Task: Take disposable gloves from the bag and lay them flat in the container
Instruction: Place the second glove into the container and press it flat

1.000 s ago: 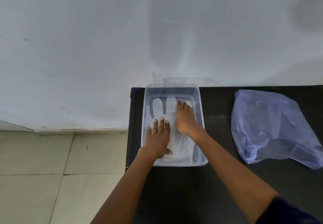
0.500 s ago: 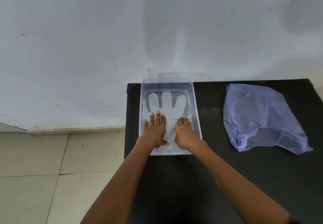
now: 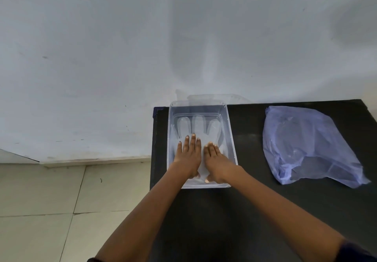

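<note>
While both hands press glove (image 3: pixel 199 127) | black table (image 3: pixel 255 210) | white wall (image 3: pixel 183 37)

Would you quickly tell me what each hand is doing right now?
Left hand: open, flat on the glove in the container.
Right hand: open, flat on the same glove.

Black table (image 3: pixel 265 210), white wall (image 3: pixel 142 37), tiled floor (image 3: pixel 40 210)

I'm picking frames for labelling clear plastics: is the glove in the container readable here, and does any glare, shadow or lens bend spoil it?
Head view: the glove shows only faintly through the clear container; its finger outlines are readable, with no strong glare; soft shadows mottle the wall; the table edge bows with wide-angle distortion.
</note>
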